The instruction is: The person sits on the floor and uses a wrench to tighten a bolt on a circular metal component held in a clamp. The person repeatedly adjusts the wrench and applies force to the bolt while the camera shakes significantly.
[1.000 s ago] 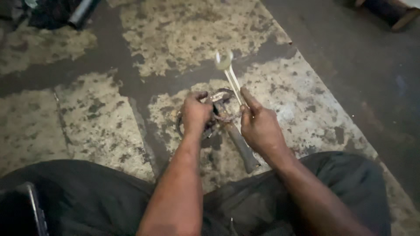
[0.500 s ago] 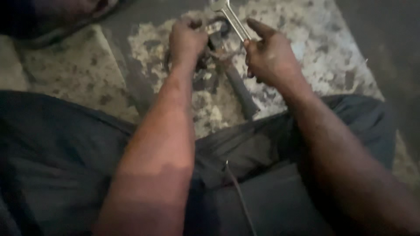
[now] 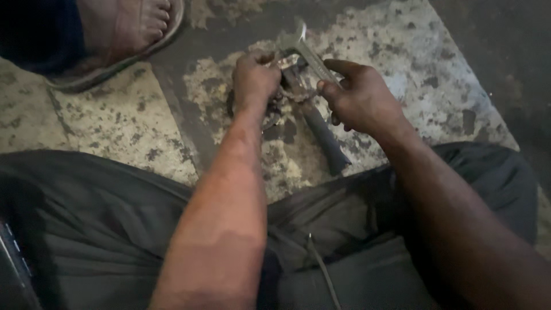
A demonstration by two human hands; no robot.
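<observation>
Left hand (image 3: 253,80) closed on a small metal part (image 3: 274,109) on the floor (image 3: 115,120). Right hand (image 3: 360,97) grips a spanner (image 3: 304,53) just right of the part. A dark handle (image 3: 324,138) extends from the part toward the lap. A sandalled foot (image 3: 123,26) lies far left of the part

Tight in the middle: left hand (image 3: 254,80) and right hand (image 3: 360,99) crowd the metal part (image 3: 285,86) and spanner (image 3: 305,51), the dark handle (image 3: 324,138) lying just below. Sandalled foot (image 3: 123,28) blocks upper left. Bare floor (image 3: 436,63) lies open to the right.
</observation>
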